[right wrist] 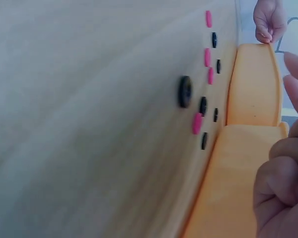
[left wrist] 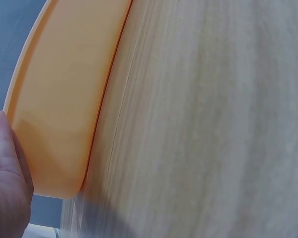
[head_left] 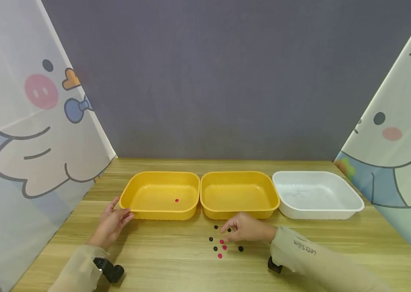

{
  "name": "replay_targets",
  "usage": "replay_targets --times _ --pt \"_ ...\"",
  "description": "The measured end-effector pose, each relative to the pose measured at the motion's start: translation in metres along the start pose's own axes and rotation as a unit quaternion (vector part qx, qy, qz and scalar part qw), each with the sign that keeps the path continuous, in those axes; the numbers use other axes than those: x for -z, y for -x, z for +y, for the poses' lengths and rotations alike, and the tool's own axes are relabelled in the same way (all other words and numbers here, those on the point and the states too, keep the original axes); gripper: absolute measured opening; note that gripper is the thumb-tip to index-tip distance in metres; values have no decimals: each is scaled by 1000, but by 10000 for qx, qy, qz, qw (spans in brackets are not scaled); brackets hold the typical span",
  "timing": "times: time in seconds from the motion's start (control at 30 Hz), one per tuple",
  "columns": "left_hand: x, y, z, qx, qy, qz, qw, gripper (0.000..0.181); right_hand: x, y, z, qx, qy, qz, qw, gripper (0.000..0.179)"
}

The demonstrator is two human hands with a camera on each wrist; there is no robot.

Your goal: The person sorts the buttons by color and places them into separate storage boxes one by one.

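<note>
At the left end, my left hand (head_left: 111, 224) holds the near corner of the left yellow bin (head_left: 159, 215); in the left wrist view its thumb lies along the outer wall. One small pink disc (head_left: 176, 200) lies inside that bin. My right hand (head_left: 247, 228) hovers over a loose group of small discs that look like buttons, thumb and index finger bent and slightly apart, with nothing visible between them. Among the group are a pink button (head_left: 220, 256) and a black button (head_left: 240, 248); several of each colour lie on the wooden table (head_left: 169, 263).
A second yellow bin (head_left: 240, 214) stands against the first, just beyond my right hand. To its right is a white bin (head_left: 320, 213). A grey panel (head_left: 205, 81) rises behind the table, with cartoon-printed cloths (head_left: 26, 162) at both sides.
</note>
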State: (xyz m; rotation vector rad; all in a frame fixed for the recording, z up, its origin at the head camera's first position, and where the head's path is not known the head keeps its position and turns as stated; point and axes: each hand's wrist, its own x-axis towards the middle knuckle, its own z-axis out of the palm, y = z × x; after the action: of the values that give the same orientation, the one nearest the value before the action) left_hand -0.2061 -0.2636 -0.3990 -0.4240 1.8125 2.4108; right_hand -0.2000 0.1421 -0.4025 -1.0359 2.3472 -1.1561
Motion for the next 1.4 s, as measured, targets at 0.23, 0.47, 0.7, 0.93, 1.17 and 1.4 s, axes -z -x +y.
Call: replay_targets --times 0.23,0.47,0.7,0.93,1.17,1.4 --pt "1 -1 2 50 204 -45 9998 83 -6 -2 5 -478 -159 -153 9986 12" --pt "0 0 6 67 384 -41 9992 82 -10 -5 3 -726 -234 -74 9971 12" --pt "-1 -1 6 32 354 -72 9993 82 -12 -5 4 -766 -27 -133 9970 14" --pt "0 0 5 45 302 -71 9995 82 -13 -8 7 -835 348 -260 9956 13" --pt "-1 -1 -1 16 250 -105 9996 80 -15 -7 7 -925 687 -376 9926 12" --pt "1 0 -2 -55 369 -135 9992 79 -17 -7 2 -808 1015 -448 9905 10"
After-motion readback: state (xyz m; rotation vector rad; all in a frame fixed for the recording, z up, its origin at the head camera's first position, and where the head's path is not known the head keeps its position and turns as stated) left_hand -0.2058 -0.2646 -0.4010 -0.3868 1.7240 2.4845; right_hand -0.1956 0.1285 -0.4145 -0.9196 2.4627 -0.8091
